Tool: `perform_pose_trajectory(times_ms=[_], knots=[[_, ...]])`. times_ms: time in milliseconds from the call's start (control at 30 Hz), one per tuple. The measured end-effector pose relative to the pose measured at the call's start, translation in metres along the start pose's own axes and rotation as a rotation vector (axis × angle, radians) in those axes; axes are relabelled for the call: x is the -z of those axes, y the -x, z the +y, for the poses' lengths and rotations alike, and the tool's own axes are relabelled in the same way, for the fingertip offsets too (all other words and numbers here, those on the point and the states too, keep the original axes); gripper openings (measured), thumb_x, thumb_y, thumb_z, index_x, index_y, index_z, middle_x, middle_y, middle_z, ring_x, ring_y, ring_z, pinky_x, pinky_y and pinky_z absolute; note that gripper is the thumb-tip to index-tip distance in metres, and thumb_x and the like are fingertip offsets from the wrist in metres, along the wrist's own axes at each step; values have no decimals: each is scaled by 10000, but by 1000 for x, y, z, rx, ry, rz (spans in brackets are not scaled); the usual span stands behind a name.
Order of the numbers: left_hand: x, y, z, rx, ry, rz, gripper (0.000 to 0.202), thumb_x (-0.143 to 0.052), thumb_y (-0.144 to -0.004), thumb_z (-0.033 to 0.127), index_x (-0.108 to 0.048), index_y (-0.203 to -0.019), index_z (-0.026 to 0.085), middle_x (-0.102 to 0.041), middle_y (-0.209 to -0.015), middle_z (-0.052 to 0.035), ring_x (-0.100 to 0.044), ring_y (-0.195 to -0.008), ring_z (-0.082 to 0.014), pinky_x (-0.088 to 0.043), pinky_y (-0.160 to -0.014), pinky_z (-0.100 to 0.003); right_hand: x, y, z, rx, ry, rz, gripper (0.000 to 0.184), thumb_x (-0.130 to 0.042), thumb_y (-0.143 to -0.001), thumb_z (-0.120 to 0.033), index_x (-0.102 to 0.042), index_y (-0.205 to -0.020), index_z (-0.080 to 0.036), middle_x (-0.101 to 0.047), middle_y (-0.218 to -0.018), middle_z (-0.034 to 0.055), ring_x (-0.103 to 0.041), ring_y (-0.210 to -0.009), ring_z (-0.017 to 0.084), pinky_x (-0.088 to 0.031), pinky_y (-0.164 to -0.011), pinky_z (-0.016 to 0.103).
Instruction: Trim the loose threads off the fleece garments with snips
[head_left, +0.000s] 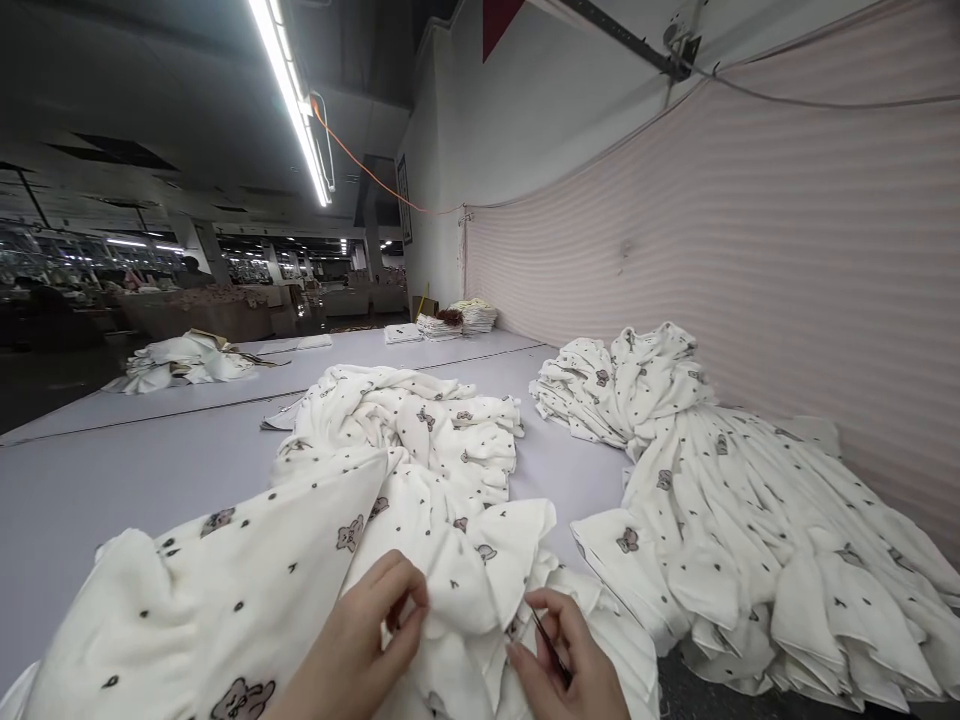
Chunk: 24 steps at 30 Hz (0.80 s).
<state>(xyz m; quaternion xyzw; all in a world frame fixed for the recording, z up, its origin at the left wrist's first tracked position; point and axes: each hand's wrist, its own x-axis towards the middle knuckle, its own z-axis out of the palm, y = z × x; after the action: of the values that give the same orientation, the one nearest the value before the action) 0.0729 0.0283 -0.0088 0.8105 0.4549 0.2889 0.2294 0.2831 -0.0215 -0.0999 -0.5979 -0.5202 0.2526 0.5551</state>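
White plush cloth (442,530) with bear prints and small dark marks lies in a heap right in front of me. My left hand (382,625) has its thumb and fingers curled together on this cloth, pinching a bit of it. In my right hand (566,655) is a slim dark metal tool (551,645), like thread snips or tweezers; its exact kind is partly hidden by the fingers. The tool's tip is beside the cloth's edge. A broad piece of the same cloth (202,590) spreads over the left foreground.
Another big heap of matching cloth (720,500) runs along the right side, hanging over the table edge. White fabric pieces (187,360) lie far left on the table (570,480). Folded stacks (457,320) stand at the back. A pink striped sheet (712,230) covers the right wall.
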Motion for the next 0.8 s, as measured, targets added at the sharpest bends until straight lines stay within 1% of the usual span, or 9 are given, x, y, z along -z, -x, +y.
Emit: perform_pose_trajectory(times_ms=[67,133,300,433,500,567,633,733,800], knots=[[9,9,-10,57,-42,157,195,-363,-907,311,-542,-932,241,-543,-826,-15,-527,-621,-159,-414,-561,-256,-2,-3,-2,55,109,1,417,-651,-700,-379,-604,-1089,-238,-592,-686,-6,-603,-576,167,-501,-530,228],[18,19,-19,123,-107,231,247,-357,-910,355,-557,-1027,269,-561,-903,-12,-529,-570,-145,-421,-552,-259,-9,-5,-10,138,190,-22,463,-624,-703,-299,-583,-1163,-273,-642,-771,9,-641,-652,193,-518,-569,251],[24,34,-35,153,-354,181,295,-331,-892,298,-623,-903,259,-582,-849,-22,-579,-653,-189,-468,-621,-297,-24,-6,-30,252,231,-89,537,-521,-726,-188,-514,-1240,-343,-657,-1033,11,-666,-725,181,-536,-618,261],[17,39,-37,149,-346,213,300,-364,-857,257,-579,-1067,247,-577,-1054,-58,-610,-799,-211,-503,-710,-333,-31,-4,-34,280,225,-173,332,-551,-744,-232,-584,-1069,-298,-648,-880,8,-646,-680,175,-523,-585,244],[10,41,-38,149,-313,225,332,-443,-819,277,-535,-1138,257,-547,-1160,-61,-614,-885,-226,-513,-766,-345,-39,-4,-38,338,270,-206,309,-535,-776,-231,-576,-1076,-288,-625,-849,13,-640,-665,179,-508,-553,241],[3,42,-42,124,-338,261,416,-519,-779,296,-500,-1192,251,-521,-1225,-78,-584,-1003,-265,-498,-842,-385,-52,-8,-45,397,346,-223,411,-509,-773,-174,-540,-1167,-286,-607,-869,24,-643,-676,189,-498,-556,253],[-4,41,-45,91,-397,324,467,-543,-769,284,-470,-1227,228,-495,-1275,-115,-527,-1108,-309,-473,-878,-439,-66,-14,-53,411,412,-254,450,-495,-730,-97,-565,-1134,-284,-594,-858,22,-640,-684,193,-487,-584,262],[-9,37,-46,-45,-442,447,430,-491,-804,177,-442,-1229,218,-426,-1358,-150,-413,-1238,-338,-404,-939,-498,-79,-23,-62,376,367,-320,272,-475,-718,-64,-607,-869,-247,-561,-803,11,-620,-685,175,-472,-606,248],[-10,35,-43,-196,-366,506,329,-450,-821,82,-495,-1103,246,-460,-1329,-115,-413,-1229,-299,-372,-970,-464,-79,-26,-64,381,236,-318,193,-455,-759,-95,-578,-821,-230,-546,-843,17,-604,-679,153,-473,-620,237]])
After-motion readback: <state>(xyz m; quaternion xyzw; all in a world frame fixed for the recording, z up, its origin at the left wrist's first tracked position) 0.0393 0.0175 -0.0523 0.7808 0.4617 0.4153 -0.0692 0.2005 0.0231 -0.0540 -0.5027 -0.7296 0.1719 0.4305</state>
